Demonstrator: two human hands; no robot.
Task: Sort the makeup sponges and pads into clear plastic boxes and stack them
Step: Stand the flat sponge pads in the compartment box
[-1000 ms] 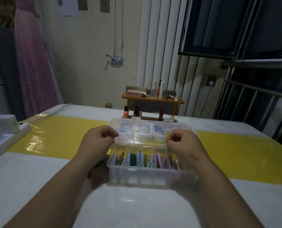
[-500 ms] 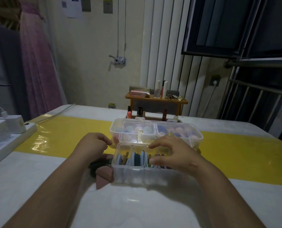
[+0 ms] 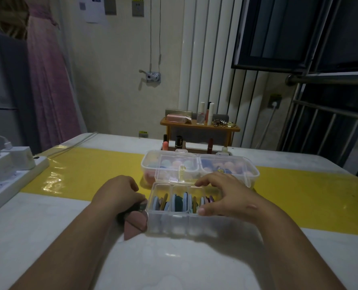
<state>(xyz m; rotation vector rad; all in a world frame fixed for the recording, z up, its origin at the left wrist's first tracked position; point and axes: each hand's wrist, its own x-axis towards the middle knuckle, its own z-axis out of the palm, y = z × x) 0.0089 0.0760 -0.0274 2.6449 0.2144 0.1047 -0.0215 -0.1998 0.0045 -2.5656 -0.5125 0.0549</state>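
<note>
A clear box (image 3: pixel 173 225) holding several flat colored pads upright in its compartments stands on the white table in front of me. My right hand (image 3: pixel 226 195) rests spread over its right half, thumb at the front rim and fingertips at the back rim. Behind it, touching, stands a second clear box (image 3: pixel 251 174) with a latched lid and round pastel sponges inside. My left hand (image 3: pixel 119 191) curls down on a dark sponge (image 3: pixel 132 210) just left of the near box. A pink-brown teardrop sponge (image 3: pixel 135 226) lies against that box's left wall, partly under my hand.
A white power strip (image 3: pixel 12 181) with chargers lies along the table's left edge. A yellow strip (image 3: pixel 86 170) crosses the table. Behind the boxes stands a small wooden shelf (image 3: pixel 199 126) with cosmetics bottles and lipsticks. A window rail is at the right.
Both hands left the seam between the two boxes. My left hand dropped to the loose sponges at the near box's left; my right hand spread over the near box's top.
</note>
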